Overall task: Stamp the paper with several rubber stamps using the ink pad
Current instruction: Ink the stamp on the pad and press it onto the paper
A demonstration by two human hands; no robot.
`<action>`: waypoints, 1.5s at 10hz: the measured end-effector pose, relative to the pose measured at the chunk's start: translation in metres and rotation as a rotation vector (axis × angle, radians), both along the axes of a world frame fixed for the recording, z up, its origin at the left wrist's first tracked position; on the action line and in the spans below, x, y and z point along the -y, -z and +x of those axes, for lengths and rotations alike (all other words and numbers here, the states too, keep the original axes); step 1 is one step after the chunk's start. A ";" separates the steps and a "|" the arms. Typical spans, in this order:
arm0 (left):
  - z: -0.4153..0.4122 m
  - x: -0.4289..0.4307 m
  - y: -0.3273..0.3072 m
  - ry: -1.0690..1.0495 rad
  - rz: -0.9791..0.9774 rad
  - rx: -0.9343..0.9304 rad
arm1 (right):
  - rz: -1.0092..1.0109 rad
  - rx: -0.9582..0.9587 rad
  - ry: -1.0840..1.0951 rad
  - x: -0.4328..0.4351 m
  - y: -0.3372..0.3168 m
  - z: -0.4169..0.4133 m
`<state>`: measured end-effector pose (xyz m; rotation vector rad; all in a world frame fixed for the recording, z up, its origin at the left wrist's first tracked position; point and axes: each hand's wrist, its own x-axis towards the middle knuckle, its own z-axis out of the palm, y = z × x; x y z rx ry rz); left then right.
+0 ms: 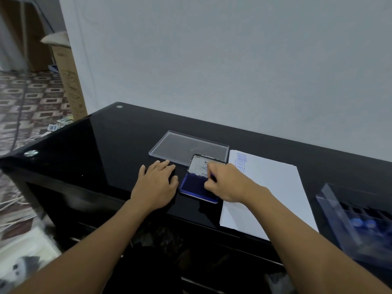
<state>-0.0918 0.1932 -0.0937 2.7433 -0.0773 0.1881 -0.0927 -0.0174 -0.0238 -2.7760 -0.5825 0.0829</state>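
Note:
A blue ink pad (192, 185) lies open on the black glass table (101, 145), its lid (198, 166) raised at the back. My right hand (228, 183) pinches a small rubber stamp (212, 177) and holds it down on the pad; the stamp is mostly hidden by my fingers. My left hand (157, 181) rests flat on the table just left of the pad. A stack of white paper (267, 192) lies to the right, with blue AMENDED and SAMPLE prints (240, 162) at its far left corner.
A clear plastic lid (188, 148) lies flat behind the ink pad. At the right edge stands a clear stamp box (360, 221) with dark slots and blue-topped stamps. The wall runs close behind the table. Floor clutter and cardboard boxes lie beyond the table's left edge.

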 end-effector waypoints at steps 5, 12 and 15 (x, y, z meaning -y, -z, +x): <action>0.000 0.003 0.002 -0.006 0.020 -0.002 | 0.066 0.017 0.015 0.000 0.006 -0.002; -0.001 0.005 0.000 -0.009 0.044 -0.011 | 0.106 0.000 0.042 0.001 0.009 -0.002; -0.001 0.005 0.000 -0.008 0.038 -0.009 | 0.094 0.004 0.034 0.000 0.008 -0.002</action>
